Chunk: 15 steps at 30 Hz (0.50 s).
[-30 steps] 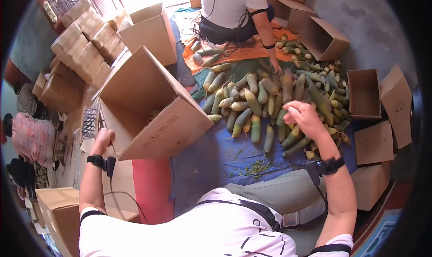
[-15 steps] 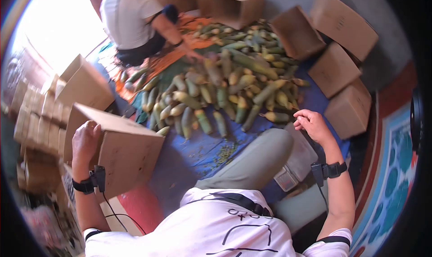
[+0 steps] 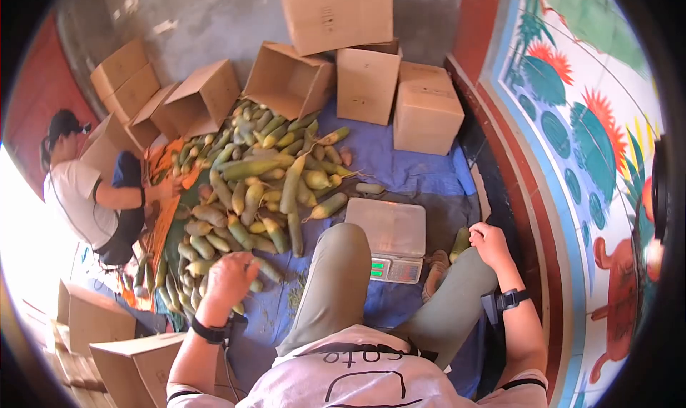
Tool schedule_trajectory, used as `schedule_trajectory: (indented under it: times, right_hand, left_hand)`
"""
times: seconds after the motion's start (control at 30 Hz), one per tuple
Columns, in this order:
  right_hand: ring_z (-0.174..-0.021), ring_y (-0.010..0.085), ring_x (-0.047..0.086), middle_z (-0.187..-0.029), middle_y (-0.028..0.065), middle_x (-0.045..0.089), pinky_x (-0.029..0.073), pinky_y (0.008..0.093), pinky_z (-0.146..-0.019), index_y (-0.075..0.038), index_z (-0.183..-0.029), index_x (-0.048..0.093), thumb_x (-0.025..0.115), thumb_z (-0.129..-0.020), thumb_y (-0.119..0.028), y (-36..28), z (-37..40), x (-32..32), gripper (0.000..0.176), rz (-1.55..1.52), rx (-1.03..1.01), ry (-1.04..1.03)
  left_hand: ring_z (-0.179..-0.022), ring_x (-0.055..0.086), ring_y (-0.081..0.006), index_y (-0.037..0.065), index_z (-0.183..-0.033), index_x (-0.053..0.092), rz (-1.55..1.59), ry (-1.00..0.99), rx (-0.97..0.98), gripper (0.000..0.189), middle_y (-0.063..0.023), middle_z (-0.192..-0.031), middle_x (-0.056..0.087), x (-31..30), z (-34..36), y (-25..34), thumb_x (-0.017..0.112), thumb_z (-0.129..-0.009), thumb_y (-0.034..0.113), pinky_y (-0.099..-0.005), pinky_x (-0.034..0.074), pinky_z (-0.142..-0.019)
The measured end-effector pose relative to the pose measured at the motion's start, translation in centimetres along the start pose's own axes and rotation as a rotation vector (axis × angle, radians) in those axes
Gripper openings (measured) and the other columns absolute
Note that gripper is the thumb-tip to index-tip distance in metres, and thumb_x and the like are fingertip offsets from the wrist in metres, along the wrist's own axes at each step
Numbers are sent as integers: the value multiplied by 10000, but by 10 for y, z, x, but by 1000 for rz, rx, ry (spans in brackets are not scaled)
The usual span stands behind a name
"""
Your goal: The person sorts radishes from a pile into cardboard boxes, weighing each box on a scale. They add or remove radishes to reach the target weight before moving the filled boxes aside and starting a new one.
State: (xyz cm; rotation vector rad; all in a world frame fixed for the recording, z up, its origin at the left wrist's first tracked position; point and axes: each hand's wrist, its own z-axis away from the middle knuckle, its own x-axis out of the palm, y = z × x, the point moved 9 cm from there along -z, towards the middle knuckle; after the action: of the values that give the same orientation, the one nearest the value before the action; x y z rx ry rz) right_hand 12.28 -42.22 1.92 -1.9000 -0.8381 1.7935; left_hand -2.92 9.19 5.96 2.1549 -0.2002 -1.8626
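Many radishes (image 3: 251,198) lie forward of left grip (image 3: 229,278), nearer hand; lone radish (image 3: 459,244) lies just beside right grip (image 3: 491,245), long axis roughly forward; grips loosely curled; we cannot tell contents.

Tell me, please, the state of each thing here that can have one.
Scale: switched on, display lit green.
Vegetables: loose, most heaped together.
Box at the heap's far end: open, on its side.
Topmost box: stacked above others.
Blue sheet: spread out, creased.
Left hand: raised, fingers curled.
Right hand: fingers bent.
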Motion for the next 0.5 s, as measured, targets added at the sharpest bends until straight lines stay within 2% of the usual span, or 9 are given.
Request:
schedule_trajectory:
  times: [0.07,0.1,0.2,0.3,0.43,0.5]
  right_hand:
    - [-673,265,643,-742,144,650,495,347,-635,-11,-907,625,539,-832,-85,5,14,-16,135,-21,9,119]
    - [-686,295,632,-736,154,640,488,364,-636,-18,-880,622,551,-827,-83,5,19,-23,110,19,-49,183]
    - [-698,316,621,-724,159,627,482,378,-639,-21,-855,614,561,-823,-83,5,37,-38,88,76,-68,254]
    - [-694,318,620,-718,158,622,481,381,-633,-21,-834,605,563,-820,-82,19,51,-47,75,9,8,279]
    - [-684,316,620,-715,152,621,479,378,-619,-20,-824,596,561,-814,-71,29,61,-55,62,-8,24,317]
    - [-679,317,618,-713,153,619,480,373,-620,-18,-826,595,559,-814,-67,25,65,-59,61,-10,20,338]
  left_hand:
    - [-827,605,-337,56,-890,638,59,-50,85,246,-155,-846,635,24,-7,20,602,-815,287,-422,480,-711]
    - [-824,607,-336,60,-895,638,56,-87,104,248,-155,-844,635,30,-10,33,602,-816,292,-424,480,-706]
    - [-820,608,-341,67,-915,637,50,-115,184,259,-157,-845,637,54,-13,58,605,-816,304,-427,484,-706]
    - [-848,611,-336,53,-950,630,91,-97,212,287,-152,-894,645,73,-16,74,608,-816,306,-417,492,-737]
    - [-930,587,-338,49,-1027,604,151,-175,238,331,-166,-969,627,95,-16,98,607,-822,308,-417,476,-793]
    - [-943,581,-340,44,-1042,594,165,-147,284,339,-167,-987,621,101,-15,108,606,-824,304,-418,472,-806]
